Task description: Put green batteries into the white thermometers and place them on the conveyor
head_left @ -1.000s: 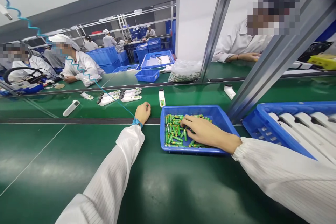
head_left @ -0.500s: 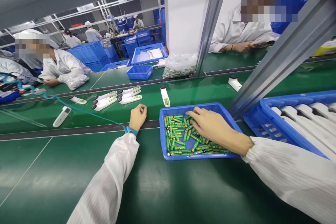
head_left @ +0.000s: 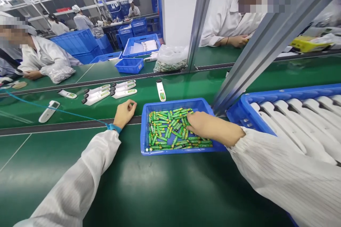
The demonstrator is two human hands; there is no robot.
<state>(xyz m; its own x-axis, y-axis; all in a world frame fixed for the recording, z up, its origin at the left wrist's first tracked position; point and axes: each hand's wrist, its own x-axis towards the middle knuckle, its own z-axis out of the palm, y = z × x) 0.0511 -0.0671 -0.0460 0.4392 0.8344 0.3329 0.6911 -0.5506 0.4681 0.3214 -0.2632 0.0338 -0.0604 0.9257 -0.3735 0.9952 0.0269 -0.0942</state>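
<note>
My right hand [head_left: 201, 123] reaches into a blue tray [head_left: 144, 127] of loose green batteries [head_left: 166, 127]. Its fingers are curled down and closed on batteries at the tray's right side; the fingertips are partly hidden. My left hand [head_left: 124, 113], with a blue band at the wrist, hovers by the dark belt edge, left of the tray. Its thumb and index finger are closed in a ring with nothing visible between them. Behind the tray lies a white handheld device [head_left: 161, 90] like a thermometer gun, with green batteries showing in its handle.
Several similar white devices [head_left: 124, 90] lie in groups on the green belt, and one [head_left: 49, 111] lies further left. A slanted metal post [head_left: 239, 64] stands beside a blue crate [head_left: 239, 110] of white parts. Co-workers sit across. A blue cord [head_left: 61, 110] runs from my left wrist.
The view has shifted right, so everything appears further left. My right hand's fingers, spread over the tray before, have curled down into the batteries. My left hand keeps its closed shape.
</note>
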